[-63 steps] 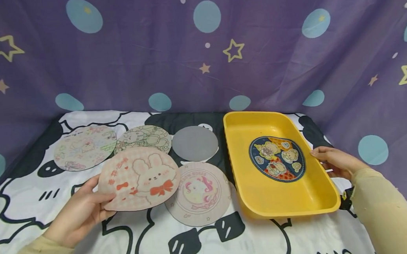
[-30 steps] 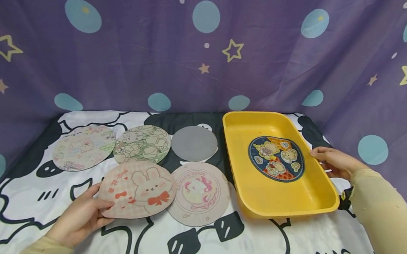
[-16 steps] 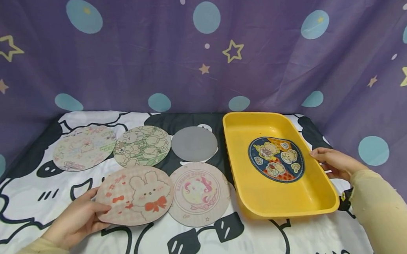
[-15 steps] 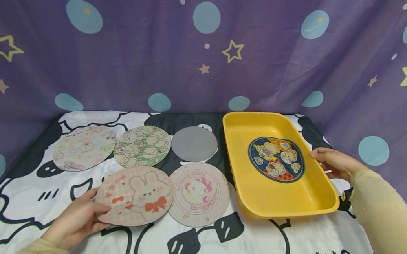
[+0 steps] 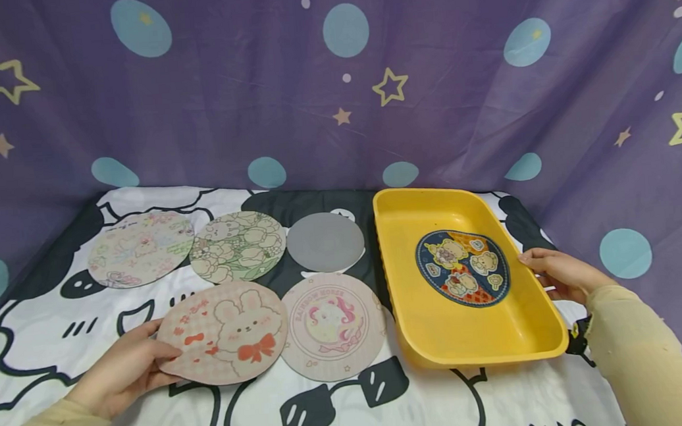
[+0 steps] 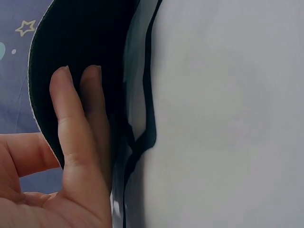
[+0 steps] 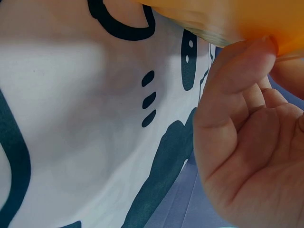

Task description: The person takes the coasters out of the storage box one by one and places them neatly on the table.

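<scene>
My left hand [image 5: 129, 368] pinches the left edge of a round pink checked mouse pad [image 5: 225, 333] with a bunny and red bows. In the left wrist view its dark underside [image 6: 85, 38] shows, two fingers [image 6: 73, 123] lying beneath it and the thumb on the other side. The pad's right edge meets a unicorn mouse pad [image 5: 332, 326] on the cloth. At the right, my right hand [image 5: 565, 273] grips the right rim of a yellow tray [image 5: 445, 338]. Inside that tray lies a round navy mouse pad [image 5: 464, 268] with cartoon bears.
Behind the bunny pad lie a floral pad [image 5: 141, 249], a green tulip pad [image 5: 238, 246] and a plain grey disc [image 5: 326, 242]. A black-and-white printed cloth [image 5: 437, 404] covers the table, backed by a purple curtain [image 5: 284, 78].
My left hand has lowered the bunny mouse pad towards me and slightly left, uncovering the tulip pad and more of the unicorn pad. My right hand and the tray have stayed put.
</scene>
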### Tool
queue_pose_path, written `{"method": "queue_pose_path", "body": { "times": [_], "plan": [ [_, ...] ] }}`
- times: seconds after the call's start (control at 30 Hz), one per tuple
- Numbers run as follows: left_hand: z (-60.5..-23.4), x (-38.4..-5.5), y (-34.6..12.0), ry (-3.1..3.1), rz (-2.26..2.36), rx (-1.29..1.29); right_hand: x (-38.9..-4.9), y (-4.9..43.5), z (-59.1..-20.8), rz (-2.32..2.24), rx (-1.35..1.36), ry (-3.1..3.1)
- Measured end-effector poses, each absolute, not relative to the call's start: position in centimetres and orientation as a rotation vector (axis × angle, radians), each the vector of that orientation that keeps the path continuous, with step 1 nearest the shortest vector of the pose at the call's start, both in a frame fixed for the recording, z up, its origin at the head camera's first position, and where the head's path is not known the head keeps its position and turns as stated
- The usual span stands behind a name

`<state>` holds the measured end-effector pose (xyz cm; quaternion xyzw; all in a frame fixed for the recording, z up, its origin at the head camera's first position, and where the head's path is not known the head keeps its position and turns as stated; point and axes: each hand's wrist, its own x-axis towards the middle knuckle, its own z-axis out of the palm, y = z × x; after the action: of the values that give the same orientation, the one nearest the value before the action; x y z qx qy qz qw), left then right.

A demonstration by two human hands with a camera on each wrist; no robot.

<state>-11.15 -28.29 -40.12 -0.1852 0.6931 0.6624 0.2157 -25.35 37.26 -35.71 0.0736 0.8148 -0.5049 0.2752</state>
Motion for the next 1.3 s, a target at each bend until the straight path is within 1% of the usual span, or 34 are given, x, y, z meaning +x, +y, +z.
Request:
{"method": "queue_pose_path", "body": {
  "times": [0.17, 0.43, 0.77, 1.07, 1.3],
  "plan": [
    [-40.3, -11.4, -28.4, 1.975, 1.802, -0.520, -25.4, 37.2, -35.7, -1.354, 0.211, 2.193],
    [-39.3, -11.4, -28.2, 2.022, 1.702, -0.573, -25.6, 37.4, -35.8, -1.361, 0.201, 2.186],
    [-38.7, -11.2, -29.4, 2.140, 1.635, -0.491, -25.5, 37.4, -35.9, -1.345, 0.205, 2.194],
    [-38.5, -11.7, -30.3, 2.152, 1.635, -0.508, -25.5, 37.5, -35.9, -1.348, 0.206, 2.187],
    [-38.2, -11.9, -30.5, 2.164, 1.605, -0.448, -25.5, 37.4, -35.9, -1.347, 0.200, 2.191]
  ]
}}
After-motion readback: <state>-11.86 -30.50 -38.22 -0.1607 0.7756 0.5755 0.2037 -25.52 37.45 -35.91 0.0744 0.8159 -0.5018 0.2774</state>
